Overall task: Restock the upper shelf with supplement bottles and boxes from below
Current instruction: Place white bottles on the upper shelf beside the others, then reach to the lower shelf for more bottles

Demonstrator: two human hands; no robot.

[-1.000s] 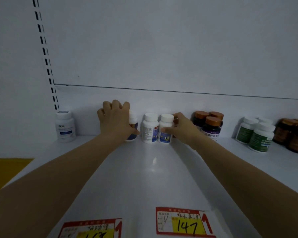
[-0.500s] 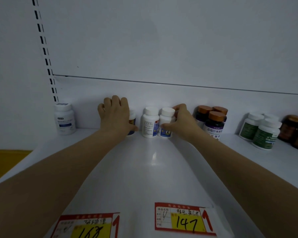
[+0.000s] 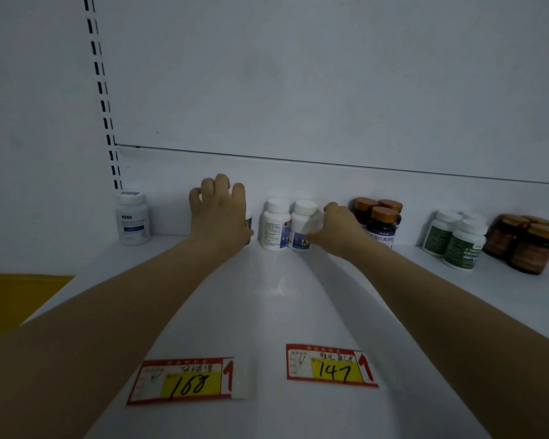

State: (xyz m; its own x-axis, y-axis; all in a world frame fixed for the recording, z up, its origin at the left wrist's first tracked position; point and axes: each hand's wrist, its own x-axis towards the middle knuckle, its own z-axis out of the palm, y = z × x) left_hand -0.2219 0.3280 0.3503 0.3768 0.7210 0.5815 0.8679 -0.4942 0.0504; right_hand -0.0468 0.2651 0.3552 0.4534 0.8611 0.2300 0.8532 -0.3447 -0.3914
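White shelf (image 3: 276,312), pale back panel (image 3: 298,74)

We have open shelf (image 3: 267,312) from the front edge nearly to the back wall (image 3: 298,179), crossed by our forearms (image 3: 124,312). Along the back, room shows between the lone white bottle (image 3: 132,218) and our left hand (image 3: 219,213), curled over a half-hidden bottle (image 3: 249,224), and between the copper-capped bottles (image 3: 381,223) and the green-labelled bottles (image 3: 457,240). A white bottle (image 3: 274,224) and a second white bottle (image 3: 301,226) stand between that hand and our right hand (image 3: 339,229), which grips the second
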